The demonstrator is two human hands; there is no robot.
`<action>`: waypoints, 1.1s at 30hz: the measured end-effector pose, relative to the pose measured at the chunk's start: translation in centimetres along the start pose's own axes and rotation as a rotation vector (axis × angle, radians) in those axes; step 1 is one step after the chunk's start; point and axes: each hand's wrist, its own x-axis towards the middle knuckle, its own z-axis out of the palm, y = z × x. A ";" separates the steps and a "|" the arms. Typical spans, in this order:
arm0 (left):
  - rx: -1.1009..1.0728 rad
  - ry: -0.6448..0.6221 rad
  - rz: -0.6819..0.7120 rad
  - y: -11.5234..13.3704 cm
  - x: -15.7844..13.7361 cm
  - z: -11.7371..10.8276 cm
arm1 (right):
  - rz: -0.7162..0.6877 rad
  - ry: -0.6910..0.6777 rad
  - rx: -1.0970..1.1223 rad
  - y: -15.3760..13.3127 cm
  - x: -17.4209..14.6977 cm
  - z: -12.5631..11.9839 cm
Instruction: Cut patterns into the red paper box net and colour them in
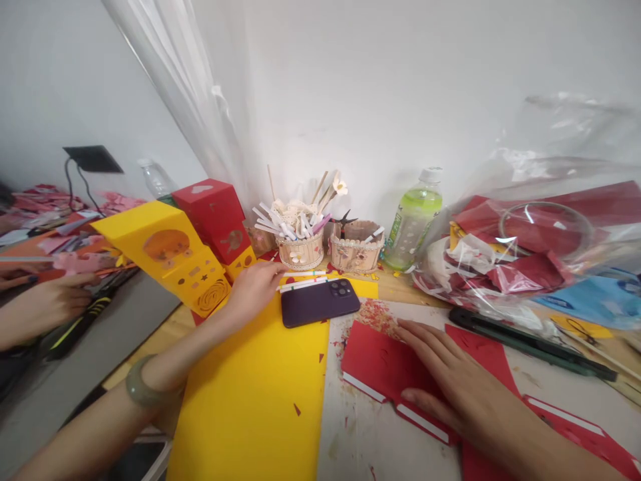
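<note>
My left hand (256,288) reaches across the yellow sheet (250,401), its fingers stretched out. The fingertips are at the ends of thin white sticks (303,284) with coloured marks, behind a dark purple phone (320,304). Whether they touch the sticks I cannot tell. My right hand (443,361) lies flat, fingers extended, over a folded red card piece (373,357) with white strips along its near edges. A larger red sheet (478,347) extends beneath that hand. Another red piece with a white strip (571,417) is beside my right forearm.
Behind the phone stand a decorated pot of sticks (300,252), a second pot (355,252) and a green-labelled bottle (413,220). Yellow (165,244) and red cut-out boxes (213,214) rise at left. A black cutter (531,344) and a plastic bag (525,247) occupy the right. Another person's hand (60,304) works at far left.
</note>
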 end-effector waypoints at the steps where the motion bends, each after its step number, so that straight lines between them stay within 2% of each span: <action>1: 0.043 0.000 0.002 -0.7 0.5 -0.3 | 0.008 0.011 0.022 0.4 0.2 0.0; 5: 0.138 -0.050 0.030 -2.2 1.8 -0.3 | -0.017 -0.005 0.113 1.1 1.4 -0.2; 10: 0.187 -0.093 0.030 -2.3 2.5 0.4 | -0.110 -0.035 0.143 0.5 2.6 -0.6; 15: 0.199 -0.059 -0.030 -2.3 2.5 0.3 | -0.070 -0.023 0.099 0.1 2.3 -0.6; 19: 0.139 -0.008 -0.062 -1.7 1.7 -0.4 | -0.027 0.090 0.042 0.1 1.5 -0.8; 22: 0.015 0.002 -0.029 0.2 0.2 -0.6 | 0.006 0.234 0.059 -0.1 1.1 -1.6; 24: -0.116 -0.064 0.036 2.4 -1.2 -0.2 | 0.102 0.281 0.170 -0.6 1.1 -2.4; 25: -0.192 -0.131 0.075 3.6 -2.0 0.1 | 0.158 0.263 0.274 -0.9 1.2 -2.9; 29: -0.398 -0.379 0.235 8.5 -4.8 2.2 | 0.263 0.046 0.838 -2.8 1.6 -4.5; 31: -0.432 -0.441 0.320 9.9 -5.4 3.2 | 0.303 0.018 1.010 -3.5 1.7 -4.8; 33: -0.416 -0.437 0.391 10.4 -5.6 4.0 | 0.358 0.070 1.122 -3.5 1.6 -4.7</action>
